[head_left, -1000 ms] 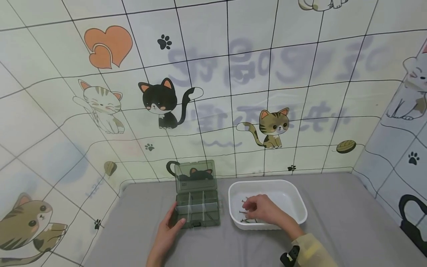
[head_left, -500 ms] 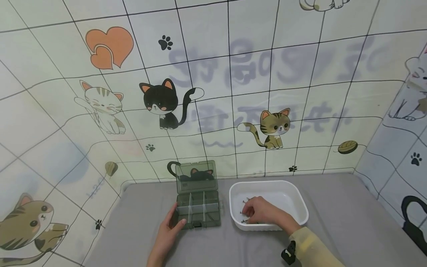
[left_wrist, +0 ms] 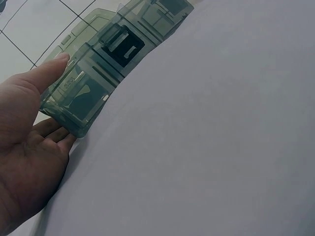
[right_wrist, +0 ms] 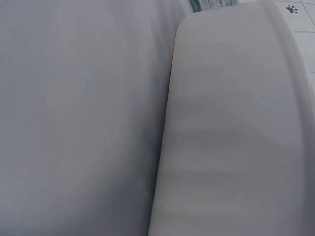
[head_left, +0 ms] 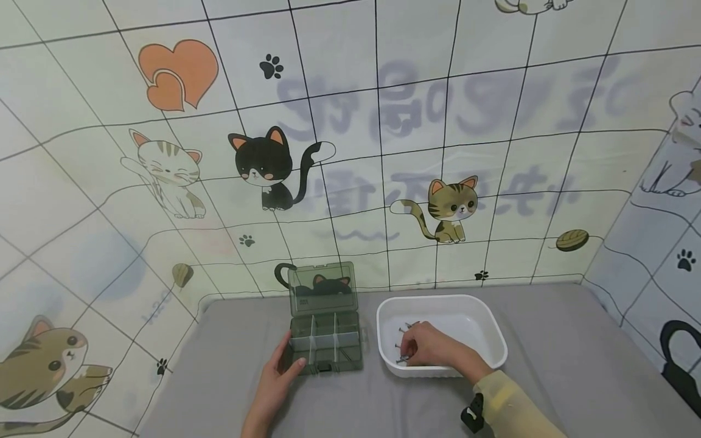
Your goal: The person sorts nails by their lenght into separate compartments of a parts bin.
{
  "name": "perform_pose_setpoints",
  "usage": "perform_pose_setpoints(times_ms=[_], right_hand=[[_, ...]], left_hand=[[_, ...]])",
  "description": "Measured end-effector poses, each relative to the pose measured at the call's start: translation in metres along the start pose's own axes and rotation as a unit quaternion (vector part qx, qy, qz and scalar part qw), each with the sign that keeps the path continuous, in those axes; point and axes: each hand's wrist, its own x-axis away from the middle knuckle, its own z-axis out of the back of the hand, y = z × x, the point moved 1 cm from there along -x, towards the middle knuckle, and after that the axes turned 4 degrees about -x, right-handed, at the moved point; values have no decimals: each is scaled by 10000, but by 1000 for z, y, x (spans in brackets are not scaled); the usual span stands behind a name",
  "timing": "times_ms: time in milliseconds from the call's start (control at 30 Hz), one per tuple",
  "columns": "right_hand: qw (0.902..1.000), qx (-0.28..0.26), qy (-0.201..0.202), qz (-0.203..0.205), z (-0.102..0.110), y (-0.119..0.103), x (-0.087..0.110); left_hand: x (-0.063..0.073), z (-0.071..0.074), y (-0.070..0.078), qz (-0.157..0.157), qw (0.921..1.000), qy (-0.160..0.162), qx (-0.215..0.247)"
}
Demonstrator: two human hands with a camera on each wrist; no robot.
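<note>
Cloth, smooth and grey, covers the worktop (head_left: 191, 383), which runs back to a wall covering (head_left: 350, 170) ruled in squares like tiles. Printed on it are an orange heart (head_left: 202, 67), a black-and-white cat (head_left: 263, 161), a tabby cat (head_left: 453, 204) and paw prints; faint violet lettering shows in reverse.

Near the worktop's back edge, towards its back left corner, sits a translucent green compartment box (head_left: 323, 340), its lid (head_left: 320, 306) raised behind it. The left hand (head_left: 276, 374) grips its left end, thumb on the front left corner.

Just beside the box, nearer the back right corner, stands a white tray (head_left: 476, 325). Small screws (head_left: 402, 360) lie at the tray's left end, right by the fingertips of the right hand (head_left: 432, 347), which reaches in over the front rim. Its fingers bend downward, close together; whether they pinch a screw cannot be told.
</note>
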Motion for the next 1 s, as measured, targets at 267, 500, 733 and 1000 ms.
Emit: perform_pose_setpoints(times_ms=[267,500,733,1000], right_hand=[[9997,177,145,-84,1,-1,1],[9992,299,263,-88,1,1,0],[9988,321,341,-146,2,-1,0],[9983,198,517,-204,3,-1,1]], left_hand=[[-1,0,0,-15,10000,15,-29],[-2,0,0,-35,10000,12,-25],[-2,0,0,-49,10000,14,4],[-1,1,-2,-101,9999,17,101]])
